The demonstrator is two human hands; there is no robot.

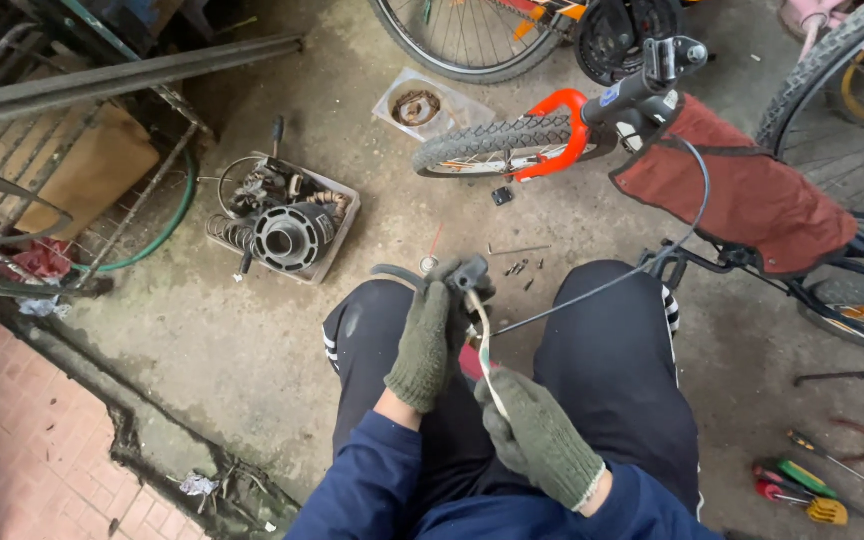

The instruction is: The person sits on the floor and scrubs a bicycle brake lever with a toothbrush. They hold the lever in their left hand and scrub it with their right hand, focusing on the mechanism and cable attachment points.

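My L hand (430, 340) grips the brake lever (457, 275) firmly, R hand (537, 435) pinches its pale cable (484, 350) tight, above my lap, near the parts tray (287, 220).

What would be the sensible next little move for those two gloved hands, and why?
Probably draw the thin pale cable further through the dark grey brake lever: the left hand grips that lever, the right hand pinches the cable, which hangs slack between them.
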